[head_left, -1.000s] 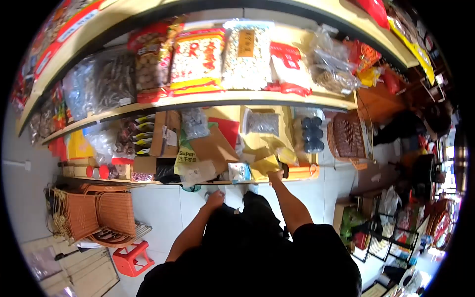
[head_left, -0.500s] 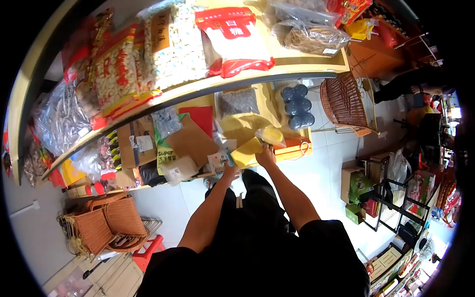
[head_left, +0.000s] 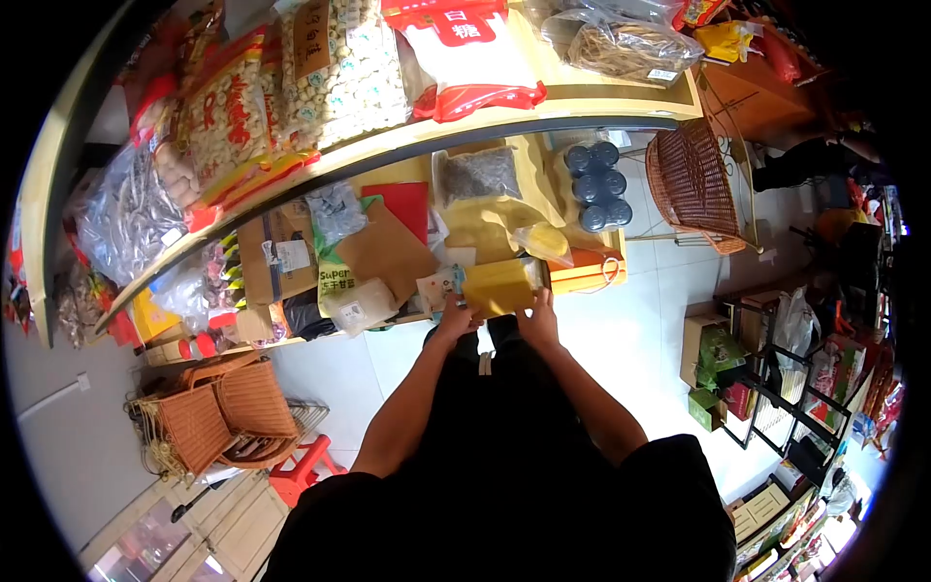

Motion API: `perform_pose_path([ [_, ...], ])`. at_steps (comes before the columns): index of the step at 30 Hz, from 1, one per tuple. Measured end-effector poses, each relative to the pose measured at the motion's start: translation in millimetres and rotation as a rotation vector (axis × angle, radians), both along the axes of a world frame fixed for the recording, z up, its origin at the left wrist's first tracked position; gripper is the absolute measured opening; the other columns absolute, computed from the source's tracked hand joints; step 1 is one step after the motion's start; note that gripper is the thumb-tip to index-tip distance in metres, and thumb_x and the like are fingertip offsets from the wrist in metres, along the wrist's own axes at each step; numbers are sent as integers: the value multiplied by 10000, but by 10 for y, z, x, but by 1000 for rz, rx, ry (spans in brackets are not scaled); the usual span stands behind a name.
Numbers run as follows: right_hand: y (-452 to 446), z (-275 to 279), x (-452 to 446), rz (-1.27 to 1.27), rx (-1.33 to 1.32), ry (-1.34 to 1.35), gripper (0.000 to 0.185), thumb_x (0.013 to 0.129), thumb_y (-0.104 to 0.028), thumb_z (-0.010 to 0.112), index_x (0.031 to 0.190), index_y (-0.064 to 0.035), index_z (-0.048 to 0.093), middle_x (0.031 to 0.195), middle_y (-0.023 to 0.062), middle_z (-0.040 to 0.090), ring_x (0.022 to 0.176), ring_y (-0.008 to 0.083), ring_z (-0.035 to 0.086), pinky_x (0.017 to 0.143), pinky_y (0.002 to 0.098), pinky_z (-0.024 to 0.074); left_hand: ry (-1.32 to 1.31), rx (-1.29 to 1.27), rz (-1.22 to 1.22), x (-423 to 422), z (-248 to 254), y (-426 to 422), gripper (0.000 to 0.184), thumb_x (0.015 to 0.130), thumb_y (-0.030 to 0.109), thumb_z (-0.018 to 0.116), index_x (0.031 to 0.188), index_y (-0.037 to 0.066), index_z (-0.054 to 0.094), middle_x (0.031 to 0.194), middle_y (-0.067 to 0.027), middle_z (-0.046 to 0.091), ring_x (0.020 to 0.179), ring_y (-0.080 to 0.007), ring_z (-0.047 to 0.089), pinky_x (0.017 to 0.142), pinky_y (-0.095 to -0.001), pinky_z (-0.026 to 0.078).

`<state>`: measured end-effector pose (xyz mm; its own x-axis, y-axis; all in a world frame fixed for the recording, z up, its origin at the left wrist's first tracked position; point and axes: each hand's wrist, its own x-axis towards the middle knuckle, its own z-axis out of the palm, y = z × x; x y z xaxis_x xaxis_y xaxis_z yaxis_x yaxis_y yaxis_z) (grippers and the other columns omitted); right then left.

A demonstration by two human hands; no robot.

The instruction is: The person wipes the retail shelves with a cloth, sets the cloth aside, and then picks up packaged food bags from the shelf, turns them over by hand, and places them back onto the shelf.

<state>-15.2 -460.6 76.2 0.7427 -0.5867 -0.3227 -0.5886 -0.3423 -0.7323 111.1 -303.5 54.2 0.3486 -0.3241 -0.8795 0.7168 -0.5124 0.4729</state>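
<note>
The yellow package (head_left: pixel 498 288) sits between your hands: your right hand (head_left: pixel 538 320), fingers bent, grips its right end; your left hand (head_left: pixel 456 321) curls at its near-left corner, firmness unclear. Weak left support could tip it; swinging left could knock the white packet (head_left: pixel 435 288) beside it.

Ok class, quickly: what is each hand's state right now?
Left hand: at the yellow package's near left corner; whether its grip is closed cannot be told.
Right hand: closed, holding the yellow package's right end.
</note>
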Motion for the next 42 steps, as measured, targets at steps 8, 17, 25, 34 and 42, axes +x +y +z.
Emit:
perform_pose_path([
  [8, -283, 921, -215, -251, 99, -388, 235, 889, -100, 585, 1074, 6, 487, 961, 149, 585, 722, 227, 615, 645, 340, 503, -521, -383, -51, -14, 1022, -241, 397, 857, 74, 637, 1176, 39, 402, 1147, -132, 521, 828, -164, 621, 630, -263, 544],
  [17, -1616, 2178, 768, -226, -57, -1087, 480, 937, -43, 467, 1373, 27, 278, 1313, 183, 447, 1187, 260, 471, 1004, 356, 370, -1531, -527, -605, 828, 2966, -1547, 652, 721, 94, 749, 1299, 41, 451, 1149, -191, 570, 892, -237, 609, 736, -372, 525],
  [25, -2324, 2313, 1429, -173, -251, -868, 463, 925, -170, 556, 1333, -68, 363, 1112, 136, 586, 999, 199, 574, 716, 303, 506, -1564, -173, -809, 1522, 3580, -2151, 489, 779, 327, 660, 1112, 32, 456, 949, -265, 634, 907, -387, 629, 764, -458, 503],
  [34, -2311, 2228, 1650, -71, -760, -749, 504, 897, -252, 603, 1281, 7, 402, 1108, 222, 601, 1048, 367, 569, 925, 449, 404, -1755, -96, -855, 1712, 3611, -2057, 614, 770, 332, 653, 1231, 39, 373, 924, -244, 654, 950, -437, 593, 936, -531, 363],
  [42, -2337, 2234, 1743, 6, -667, -713, 559, 901, -179, 582, 1356, 12, 318, 1086, 194, 621, 979, 335, 602, 975, 440, 354, -1735, 237, -1010, 1819, 3445, -2126, 706, 770, 458, 686, 1252, -22, 497, 1108, -133, 610, 1062, -242, 540, 996, -455, 302],
])
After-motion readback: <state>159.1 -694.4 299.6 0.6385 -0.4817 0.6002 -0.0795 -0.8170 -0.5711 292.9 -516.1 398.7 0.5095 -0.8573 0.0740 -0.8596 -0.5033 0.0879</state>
